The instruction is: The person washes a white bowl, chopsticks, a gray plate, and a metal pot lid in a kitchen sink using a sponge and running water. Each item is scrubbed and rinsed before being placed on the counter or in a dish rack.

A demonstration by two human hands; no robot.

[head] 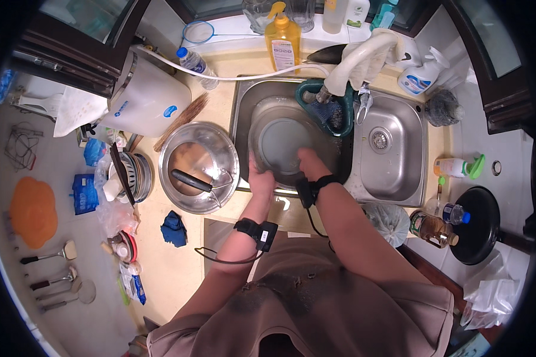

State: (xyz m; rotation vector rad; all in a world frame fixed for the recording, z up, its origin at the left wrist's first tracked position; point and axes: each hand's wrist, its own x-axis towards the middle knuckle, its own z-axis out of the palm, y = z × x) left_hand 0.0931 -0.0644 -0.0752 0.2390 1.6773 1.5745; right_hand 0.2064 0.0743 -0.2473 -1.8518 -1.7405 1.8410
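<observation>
A round metal pan or basin (283, 145) with a grey flat bottom lies in the left bowl of the steel double sink (244, 102). My left hand (261, 178) grips its near left rim. My right hand (310, 163) reaches inside it, low on the right; its fingertips are hidden, so whether it holds anything does not show. A green strainer basket (301, 91) with a blue mesh cloth sits at the bowl's back right corner, under the faucet (324, 94), over which a whitish cloth (362, 58) is draped.
Left of the sink stands a large steel bowl (169, 196) with a black-handled utensil (191, 180) inside. Behind it lie a straw brush (183, 120) and a water bottle (198, 69). A yellow pump bottle (282, 40) stands behind the sink. A blue cloth (174, 229) lies on the left counter.
</observation>
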